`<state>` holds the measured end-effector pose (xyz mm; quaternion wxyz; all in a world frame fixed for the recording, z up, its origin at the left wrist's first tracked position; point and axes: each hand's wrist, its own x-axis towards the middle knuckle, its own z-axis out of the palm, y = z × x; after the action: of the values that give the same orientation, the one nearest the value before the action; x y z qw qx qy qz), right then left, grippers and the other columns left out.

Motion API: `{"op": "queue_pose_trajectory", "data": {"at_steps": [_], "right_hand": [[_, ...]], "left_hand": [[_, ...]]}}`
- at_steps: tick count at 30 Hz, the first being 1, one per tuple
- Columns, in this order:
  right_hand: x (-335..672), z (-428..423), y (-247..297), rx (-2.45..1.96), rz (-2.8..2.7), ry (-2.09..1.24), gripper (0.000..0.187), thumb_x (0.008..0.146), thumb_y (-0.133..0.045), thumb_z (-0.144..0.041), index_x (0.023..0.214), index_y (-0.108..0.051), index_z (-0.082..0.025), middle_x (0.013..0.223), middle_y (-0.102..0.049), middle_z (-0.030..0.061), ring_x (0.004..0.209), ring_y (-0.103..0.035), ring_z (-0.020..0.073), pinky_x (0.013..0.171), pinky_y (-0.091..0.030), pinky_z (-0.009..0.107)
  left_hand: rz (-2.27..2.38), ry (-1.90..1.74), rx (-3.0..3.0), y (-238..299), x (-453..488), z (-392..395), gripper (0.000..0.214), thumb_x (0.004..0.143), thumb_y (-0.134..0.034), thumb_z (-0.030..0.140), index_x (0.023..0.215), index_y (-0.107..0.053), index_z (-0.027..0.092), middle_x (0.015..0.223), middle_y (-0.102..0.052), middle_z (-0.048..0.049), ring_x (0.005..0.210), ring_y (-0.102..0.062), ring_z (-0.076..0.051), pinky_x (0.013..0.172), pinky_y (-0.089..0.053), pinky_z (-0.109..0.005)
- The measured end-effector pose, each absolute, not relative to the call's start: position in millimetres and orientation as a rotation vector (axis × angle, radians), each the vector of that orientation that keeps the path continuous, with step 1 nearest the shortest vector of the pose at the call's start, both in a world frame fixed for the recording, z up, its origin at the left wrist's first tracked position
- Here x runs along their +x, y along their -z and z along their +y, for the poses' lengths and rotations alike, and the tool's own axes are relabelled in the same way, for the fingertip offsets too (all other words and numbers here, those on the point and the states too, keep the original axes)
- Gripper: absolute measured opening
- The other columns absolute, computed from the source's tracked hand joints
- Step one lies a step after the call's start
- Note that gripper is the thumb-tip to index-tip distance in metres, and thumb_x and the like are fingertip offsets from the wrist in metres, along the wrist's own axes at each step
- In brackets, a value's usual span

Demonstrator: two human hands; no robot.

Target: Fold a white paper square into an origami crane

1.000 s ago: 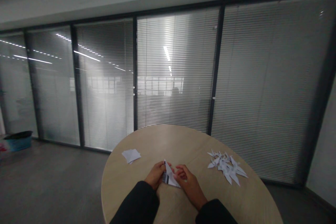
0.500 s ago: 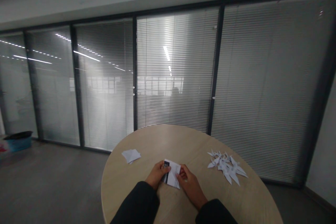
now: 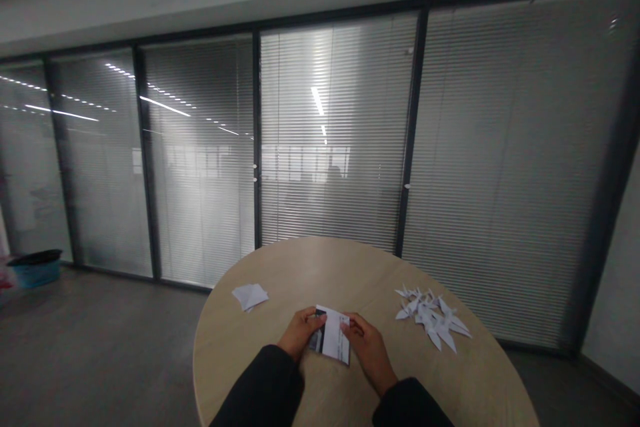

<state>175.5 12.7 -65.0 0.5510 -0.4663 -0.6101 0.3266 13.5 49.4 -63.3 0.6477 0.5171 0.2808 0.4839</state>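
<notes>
The left hand [image 3: 301, 332] and right hand [image 3: 369, 347] stand apart, gripping opposite edges of a folded white paper sheet [image 3: 331, 335], now opened flatter than 0.5 s earlier, over the table [image 3: 220, 367]. Loose paper squares [image 3: 250, 296] lie to the left; origami cranes [image 3: 433, 320] lie to the right.

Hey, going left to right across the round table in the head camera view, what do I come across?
white paper squares, left hand, folded white paper, right hand, pile of origami cranes
</notes>
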Motion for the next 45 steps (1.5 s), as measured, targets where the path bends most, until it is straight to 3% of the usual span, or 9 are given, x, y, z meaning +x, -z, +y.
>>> {"op": "queue_pose_trajectory", "data": {"at_steps": [7,9,13,16,19,25,32,40,45], "right_hand": [[177.6,13.6,65.1,-1.050,-1.406,-0.857,0.042,0.067,-0.064,-0.057,0.080,-0.066,-0.018,0.073,-0.069,0.0060,0.074,-0.065,0.0264,0.067,-0.052,0.035],[177.1,14.2,66.7,-1.094,-1.408,-0.807,0.038,0.070,-0.063,-0.048,0.093,-0.066,-0.018,0.079,-0.069,0.0061,0.076,-0.065,0.0252,0.068,-0.053,0.035],[176.2,12.5,68.7,-1.093,-1.476,-0.594,0.056,0.072,-0.053,-0.028,0.128,-0.048,-0.025,0.114,-0.060,0.0075,0.102,-0.059,0.0221,0.082,-0.051,0.034],[178.2,12.1,72.0,-1.016,-1.651,-0.477,0.049,0.071,-0.047,-0.017,0.118,-0.059,-0.028,0.127,-0.051,0.0057,0.121,-0.046,0.0206,0.103,-0.037,0.039],[180.1,13.3,75.9,-1.016,-1.710,-0.453,0.041,0.069,-0.049,-0.013,0.102,-0.068,-0.027,0.129,-0.048,0.0056,0.124,-0.042,0.0206,0.109,-0.028,0.040],[178.5,13.0,72.6,-1.111,-1.705,-0.563,0.022,0.064,-0.071,-0.030,0.085,-0.072,-0.023,0.130,-0.049,0.0089,0.122,-0.043,0.0258,0.106,-0.033,0.041],[180.5,16.3,70.0,-1.157,-1.615,-0.587,0.033,0.067,-0.068,-0.052,0.077,-0.073,-0.022,0.128,-0.052,0.0121,0.121,-0.046,0.0289,0.105,-0.033,0.042],[181.3,19.8,68.8,-1.167,-1.487,-0.686,0.039,0.061,-0.069,-0.056,0.069,-0.071,-0.018,0.129,-0.054,0.0148,0.116,-0.050,0.0312,0.103,-0.034,0.044],[180.4,16.3,65.3,-1.060,-1.455,-0.835,0.042,0.065,-0.066,-0.056,0.078,-0.070,-0.015,0.093,-0.070,0.0117,0.088,-0.064,0.0269,0.080,-0.048,0.035]], "left_hand": [[0.494,-1.012,1.166,63.9,13.5,44.6,0.041,0.052,-0.084,0.035,0.079,-0.068,0.010,0.073,-0.070,-0.0094,0.066,-0.064,-0.019,0.069,-0.048,-0.031],[0.495,-1.016,1.163,66.4,13.3,46.5,0.042,0.050,-0.085,0.034,0.079,-0.068,0.009,0.074,-0.070,-0.0101,0.066,-0.064,-0.020,0.069,-0.048,-0.032],[0.556,-1.054,1.132,69.3,12.6,51.6,0.041,0.050,-0.085,0.033,0.078,-0.070,0.008,0.072,-0.071,-0.0109,0.064,-0.065,-0.021,0.070,-0.049,-0.033],[0.593,-1.101,1.079,67.8,11.7,52.6,0.040,0.047,-0.086,0.031,0.076,-0.070,0.008,0.069,-0.071,-0.0105,0.062,-0.064,-0.020,0.068,-0.048,-0.031],[0.572,-1.121,1.027,64.0,10.7,50.3,0.039,0.046,-0.086,0.029,0.075,-0.070,0.008,0.069,-0.071,-0.0100,0.062,-0.064,-0.020,0.069,-0.049,-0.031],[0.580,-1.141,0.992,61.1,10.6,48.9,0.038,0.047,-0.085,0.027,0.075,-0.068,0.008,0.067,-0.070,-0.0090,0.062,-0.064,-0.020,0.065,-0.049,-0.031],[0.625,-1.048,0.982,62.5,10.6,50.0,0.041,0.049,-0.084,0.029,0.081,-0.067,0.009,0.074,-0.069,-0.0081,0.065,-0.063,-0.018,0.063,-0.051,-0.030],[0.618,-0.920,1.052,62.8,8.3,49.0,0.046,0.054,-0.083,0.033,0.089,-0.066,0.010,0.080,-0.070,-0.0092,0.068,-0.066,-0.017,0.066,-0.052,-0.028],[0.561,-0.858,1.073,67.4,9.3,51.5,0.047,0.059,-0.081,0.036,0.093,-0.063,0.009,0.086,-0.070,-0.0129,0.070,-0.068,-0.019,0.066,-0.053,-0.030]]}}
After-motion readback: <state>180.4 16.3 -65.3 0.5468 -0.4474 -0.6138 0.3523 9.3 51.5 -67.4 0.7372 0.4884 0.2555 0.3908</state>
